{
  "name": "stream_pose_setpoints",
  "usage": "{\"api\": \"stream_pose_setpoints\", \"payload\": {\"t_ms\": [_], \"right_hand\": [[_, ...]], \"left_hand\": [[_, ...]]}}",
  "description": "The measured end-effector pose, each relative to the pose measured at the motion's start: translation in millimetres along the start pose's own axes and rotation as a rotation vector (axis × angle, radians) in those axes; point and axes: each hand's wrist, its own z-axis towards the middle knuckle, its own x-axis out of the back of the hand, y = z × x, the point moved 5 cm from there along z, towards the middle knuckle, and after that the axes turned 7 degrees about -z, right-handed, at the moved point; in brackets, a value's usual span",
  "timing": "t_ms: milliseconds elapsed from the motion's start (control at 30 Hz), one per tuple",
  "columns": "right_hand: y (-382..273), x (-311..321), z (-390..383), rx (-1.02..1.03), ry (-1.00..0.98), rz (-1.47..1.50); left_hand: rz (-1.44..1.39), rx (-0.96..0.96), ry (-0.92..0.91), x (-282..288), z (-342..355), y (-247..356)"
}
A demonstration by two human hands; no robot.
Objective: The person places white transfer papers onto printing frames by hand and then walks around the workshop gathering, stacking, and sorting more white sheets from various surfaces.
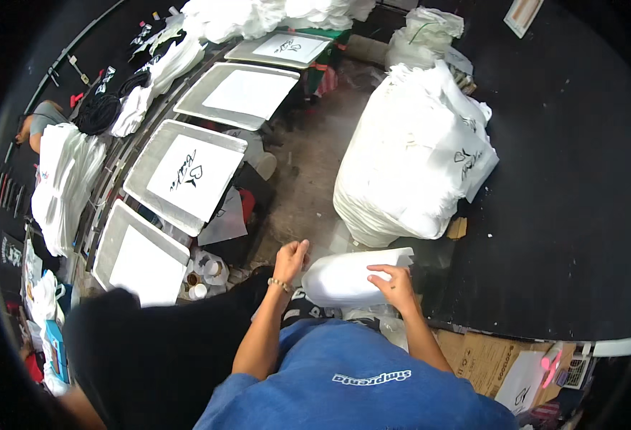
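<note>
In front of my waist lies a curved white sheet or stack of sheets [345, 279], its right end slightly raised. My right hand [396, 287] is over the right part of it, thumb and forefinger apart. Whether it presses on the sheet I cannot tell. My left hand [292, 262], with a beaded bracelet at the wrist, is closed just beyond the left end of the white piece. What its fingers hold, if anything, is hidden. Just ahead stands a big bulging white sack [401, 158] with white printed pieces on top.
To the left, a curved row of grey boards carries white pieces, some printed black; the nearest board is [179, 247]. A person in black [165, 351] is close on my left. A black table [559, 179] extends rightward, with cardboard [484, 362] below it.
</note>
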Motion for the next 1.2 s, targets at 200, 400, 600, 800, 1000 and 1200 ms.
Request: {"api": "stream_pose_setpoints", "payload": {"t_ms": [200,400,600,800,1000,1200], "right_hand": [[-20,18,78,0.105,0.144,0.135],[-27,3,231,-0.150,0.027,0.170],[-50,-8,441,-0.324,-0.041,0.247],[-63,12,566,-0.356,0.024,-0.005],[-61,5,617,-0.500,0.045,0.051],[-68,1,649,-0.449,-0.023,0.025]], "left_hand": [[0.237,-0.229,-0.057,22,176,62],[0.390,-0.564,-0.031,57,454,186],[0.740,-0.857,0.173,91,771,282],[1.109,-0.712,0.300,95,977,317],[1.198,-0.576,0.320,94,1050,300],[1.043,-0.640,0.342,104,1048,313]]}}
